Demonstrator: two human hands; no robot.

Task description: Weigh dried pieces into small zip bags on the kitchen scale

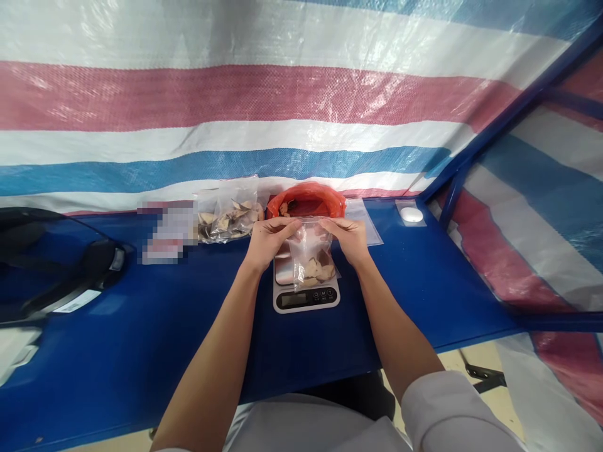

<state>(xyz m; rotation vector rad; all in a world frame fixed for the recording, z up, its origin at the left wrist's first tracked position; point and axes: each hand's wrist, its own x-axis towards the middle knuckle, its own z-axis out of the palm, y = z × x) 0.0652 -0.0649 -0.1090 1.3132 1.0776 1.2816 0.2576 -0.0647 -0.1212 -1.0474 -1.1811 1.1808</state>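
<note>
Both hands pinch the top edge of a clear zip bag (315, 254), one at each upper corner. My left hand (273, 240) grips its left corner and my right hand (349, 238) its right one. Pale dried slices (318, 271) lie in the bottom of the bag. Below and behind it is a kitchen scale (306, 307) with a metal plate, a dark display and round buttons; the bag hides much of the plate. Just beyond my hands stands an open red plastic bag (325, 199) with some brownish pieces inside.
Filled clear bags of dried slices (230, 221) lie left of the red bag. A flat empty clear bag (370, 223) and a small white case (411, 215) are to the right. A black strapped object (101, 263) lies at the left on the blue table (188, 351). Striped sheeting (235, 94) hangs behind.
</note>
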